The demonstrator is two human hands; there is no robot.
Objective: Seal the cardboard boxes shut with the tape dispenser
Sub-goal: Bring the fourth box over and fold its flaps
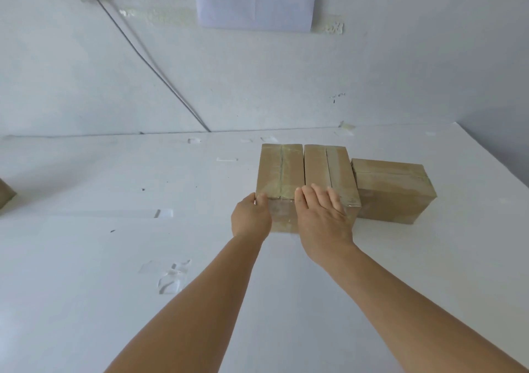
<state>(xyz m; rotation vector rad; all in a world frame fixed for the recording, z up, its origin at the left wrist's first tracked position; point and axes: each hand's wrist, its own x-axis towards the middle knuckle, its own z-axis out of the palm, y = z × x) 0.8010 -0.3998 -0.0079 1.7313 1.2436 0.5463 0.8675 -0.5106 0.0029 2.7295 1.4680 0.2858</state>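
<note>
A: How far along does this look?

B: Well on, I'd judge. Three cardboard boxes stand in a row on the white tabletop point(86, 258), flaps down, each with glossy clear tape over its top seam. The left box point(279, 169) has tape wrapping down its near face too. No tape dispenser shows anywhere, so this looks like smoothing or squaring up rather than taping.

A: And the hands?

B: The left hand point(251, 218) is at the near left corner of the left box, its fingers point(261, 199) curled against that edge. The right hand point(323, 215) lies flat, its fingers point(319, 196) straight and slightly spread, on the near end of the middle box point(329, 166).

A: The third one?

B: The right box point(395, 186) sits just beyond the right hand's fingers, to their right, touching the middle box, untouched by either hand.

A: Anything left?

B: Part of another brown box point(5, 196) shows well left of the left hand; whether it is sealed I cannot tell.
</note>
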